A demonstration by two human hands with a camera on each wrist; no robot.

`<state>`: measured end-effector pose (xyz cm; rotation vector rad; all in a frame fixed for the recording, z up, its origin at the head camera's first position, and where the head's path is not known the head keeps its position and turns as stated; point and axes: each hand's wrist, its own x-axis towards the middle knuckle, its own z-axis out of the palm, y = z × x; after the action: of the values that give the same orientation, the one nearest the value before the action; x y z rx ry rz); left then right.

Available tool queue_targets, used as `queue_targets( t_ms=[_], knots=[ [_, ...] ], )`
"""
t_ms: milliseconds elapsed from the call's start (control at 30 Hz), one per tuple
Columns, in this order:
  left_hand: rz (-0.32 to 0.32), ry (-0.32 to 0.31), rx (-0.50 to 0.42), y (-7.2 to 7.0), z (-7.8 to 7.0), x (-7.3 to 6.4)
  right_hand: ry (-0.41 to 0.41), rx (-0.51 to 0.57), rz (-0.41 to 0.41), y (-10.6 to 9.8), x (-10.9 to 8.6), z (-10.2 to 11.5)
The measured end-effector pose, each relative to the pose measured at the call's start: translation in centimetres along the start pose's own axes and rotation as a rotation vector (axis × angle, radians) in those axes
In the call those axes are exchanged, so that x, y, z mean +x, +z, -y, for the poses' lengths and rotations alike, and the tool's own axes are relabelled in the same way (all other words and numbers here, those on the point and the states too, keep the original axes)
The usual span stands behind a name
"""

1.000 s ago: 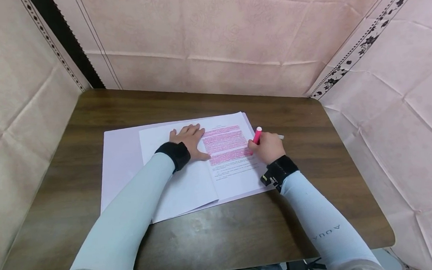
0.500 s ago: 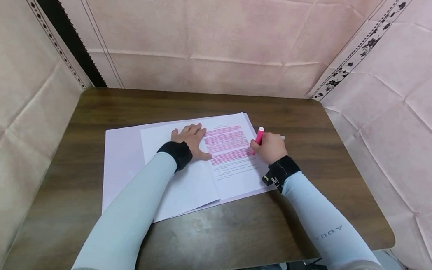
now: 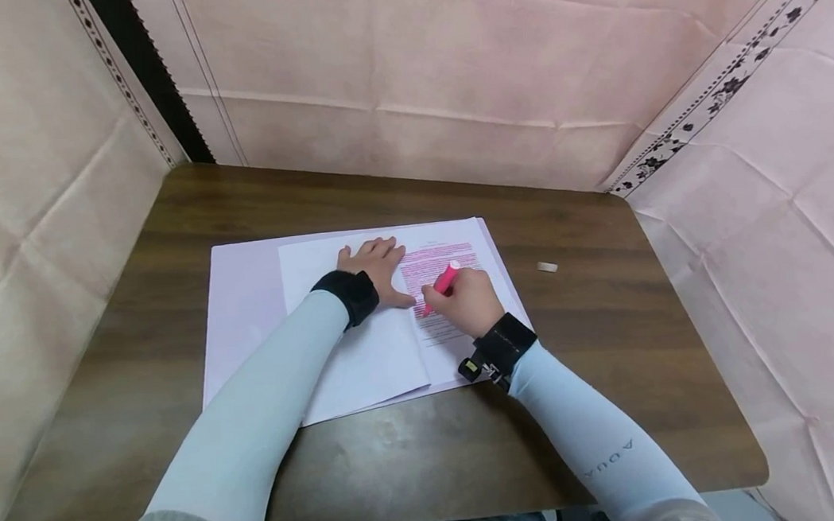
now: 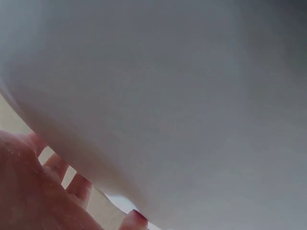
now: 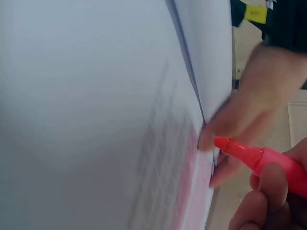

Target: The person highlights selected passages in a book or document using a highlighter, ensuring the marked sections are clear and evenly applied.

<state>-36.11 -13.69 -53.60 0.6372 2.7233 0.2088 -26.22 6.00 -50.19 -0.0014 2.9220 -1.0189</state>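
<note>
In the head view my left hand (image 3: 378,277) lies with spread fingers on the blank left page (image 3: 351,360) of an opened stack of paper. My right hand (image 3: 473,303) grips a pink highlighter (image 3: 450,274), tip down, over the printed right page (image 3: 488,244). Pink strokes cover the upper lines of its text; the lower lines are plain black. The highlighter tip is at the left end of the text, close to my left thumb. In the right wrist view the uncapped pink tip (image 5: 221,142) points toward the left hand (image 5: 254,100).
Beneath the pages lies a larger pale lilac sheet or folder (image 3: 238,327) on the brown wooden table (image 3: 373,478). A small whitish block (image 3: 547,267) sits right of the paper. Pale pink cloth (image 3: 448,67) hangs behind and at both sides.
My right hand has moved left with the highlighter, from the right end of the text to its left end, uncovering the whitish block. My left hand keeps its place on the page.
</note>
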Motion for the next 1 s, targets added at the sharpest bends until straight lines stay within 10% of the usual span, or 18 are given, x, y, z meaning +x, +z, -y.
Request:
queue_targets(
  t_ms=[1000],
  knots=[
    [0.002,-0.002,0.027,0.5,0.0,0.7,-0.018,-0.063,0.005,1.4,0.6,-0.2]
  ],
)
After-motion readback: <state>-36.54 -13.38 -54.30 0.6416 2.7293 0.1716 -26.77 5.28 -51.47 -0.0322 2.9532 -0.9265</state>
